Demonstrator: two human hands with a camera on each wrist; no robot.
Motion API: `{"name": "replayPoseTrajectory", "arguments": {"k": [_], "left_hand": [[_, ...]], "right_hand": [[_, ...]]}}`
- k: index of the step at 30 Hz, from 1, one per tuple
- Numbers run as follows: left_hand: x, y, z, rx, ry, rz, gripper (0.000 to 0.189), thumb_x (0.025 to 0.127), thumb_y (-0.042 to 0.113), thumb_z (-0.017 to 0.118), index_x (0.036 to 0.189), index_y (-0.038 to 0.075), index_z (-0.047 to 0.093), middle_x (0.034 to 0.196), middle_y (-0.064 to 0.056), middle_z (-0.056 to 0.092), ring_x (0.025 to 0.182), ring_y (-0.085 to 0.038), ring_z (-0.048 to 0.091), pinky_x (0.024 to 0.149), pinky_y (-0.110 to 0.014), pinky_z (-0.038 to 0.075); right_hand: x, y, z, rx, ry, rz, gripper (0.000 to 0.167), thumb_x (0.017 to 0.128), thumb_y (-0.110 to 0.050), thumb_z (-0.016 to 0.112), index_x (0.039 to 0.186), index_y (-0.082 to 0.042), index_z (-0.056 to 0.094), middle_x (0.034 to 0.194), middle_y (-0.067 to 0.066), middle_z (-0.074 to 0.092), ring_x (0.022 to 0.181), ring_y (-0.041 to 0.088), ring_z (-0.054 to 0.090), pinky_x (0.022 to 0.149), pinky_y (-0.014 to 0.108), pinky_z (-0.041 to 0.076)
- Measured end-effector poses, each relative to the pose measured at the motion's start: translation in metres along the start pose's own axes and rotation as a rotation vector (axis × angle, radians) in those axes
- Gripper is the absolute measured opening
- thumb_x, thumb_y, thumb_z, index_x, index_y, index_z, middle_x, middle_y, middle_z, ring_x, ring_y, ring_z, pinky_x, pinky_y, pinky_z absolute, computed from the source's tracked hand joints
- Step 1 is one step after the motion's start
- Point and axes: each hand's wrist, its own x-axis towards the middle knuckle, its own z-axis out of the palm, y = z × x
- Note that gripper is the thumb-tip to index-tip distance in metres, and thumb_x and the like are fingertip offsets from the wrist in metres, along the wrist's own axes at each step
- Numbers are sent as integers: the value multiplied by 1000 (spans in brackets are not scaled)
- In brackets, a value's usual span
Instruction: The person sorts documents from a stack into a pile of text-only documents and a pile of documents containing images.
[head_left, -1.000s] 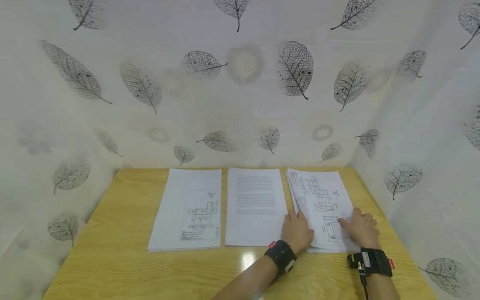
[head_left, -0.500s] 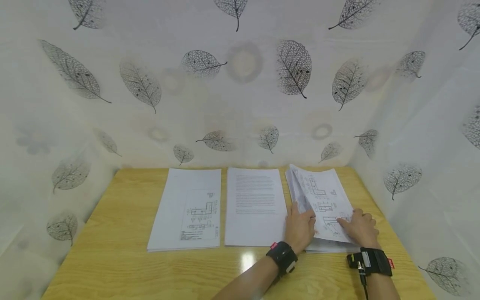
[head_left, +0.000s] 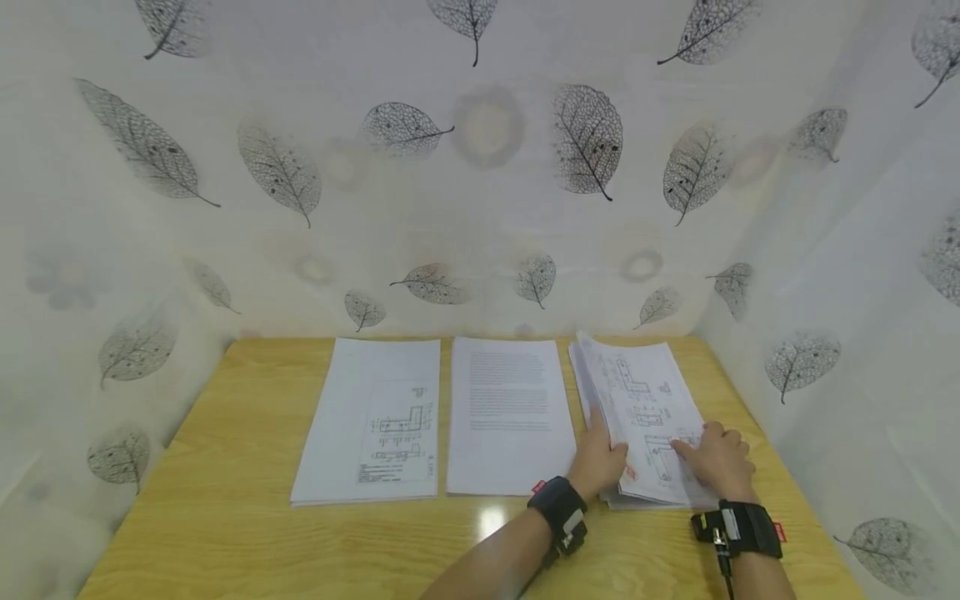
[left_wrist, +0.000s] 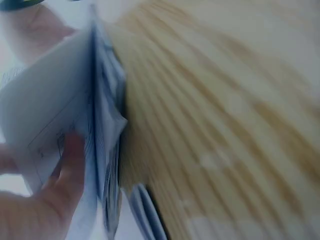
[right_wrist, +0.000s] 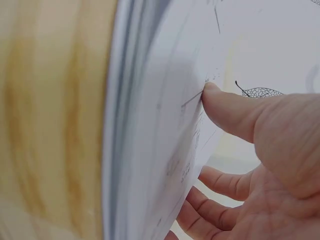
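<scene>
In the head view, the right-hand paper stack (head_left: 643, 396) has L-shaped technical drawings on its top sheet. My left hand (head_left: 600, 462) is at its left edge and pinches the lifted upper sheet, thumb above and fingers beneath. The left wrist view shows the raised sheet (left_wrist: 47, 100) bent away from the pages below, with a finger (left_wrist: 72, 160) against its underside. My right hand (head_left: 722, 462) rests at the right edge, its thumb (right_wrist: 225, 107) pressing on the page and its other fingers spread along the side.
A stack of text pages (head_left: 510, 458) lies in the middle, close to the left hand. Farther left is another stack (head_left: 337, 417), with a drawing on top. All lie on a wooden table (head_left: 247, 517) enclosed by leaf-patterned curtain (head_left: 480, 217).
The top sheet, flat at first, was lifted at its left side by the left hand. It now sits lower than half a second ago. The right hand has barely moved.
</scene>
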Motion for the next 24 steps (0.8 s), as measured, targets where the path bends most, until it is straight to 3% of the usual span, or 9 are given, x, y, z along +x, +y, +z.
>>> {"name": "replayPoseTrajectory", "arguments": {"k": [4,12,14,18,22,24], "left_hand": [[4,-4,-4,-22,-2,-64,54,94,5,53,144,-2,34,118,-15,62,98,-18,64,91,-35,51],[7,-12,-13,-79,75,-81,44,98,4,46,141,2,38,109,-14,64,84,-15,63,76,-34,54],[8,-14,-19,-91,83,-61,42,98,4,44,140,6,40,103,-9,64,81,-13,62,74,-33,53],[7,-20,-32,-185,79,-26,39,99,4,42,137,11,44,95,0,62,75,-10,60,71,-30,51],[7,-22,-43,-227,111,44,38,99,3,42,137,8,45,111,-4,63,97,-15,61,91,-36,49],[8,-22,-48,-215,134,58,39,99,4,42,138,8,46,124,-7,61,113,-18,58,103,-40,43]], "right_hand": [[-2,0,2,19,10,-3,82,91,-40,62,137,19,30,124,45,32,110,58,34,87,70,34],[-5,0,6,89,126,-87,71,93,-28,61,139,19,34,132,45,31,122,59,28,95,67,31],[-6,-2,5,125,112,-107,72,94,-28,60,141,19,32,134,44,33,124,58,29,98,67,31],[-10,-8,-3,215,1,-113,81,98,-37,54,148,16,18,142,41,32,130,58,32,103,66,32],[-16,-14,-10,338,-101,-65,92,98,-51,49,151,11,7,149,41,24,133,56,31,105,64,32],[-17,-16,-11,406,-129,-51,92,98,-55,46,152,10,10,149,38,28,129,50,38,101,57,40]]}}
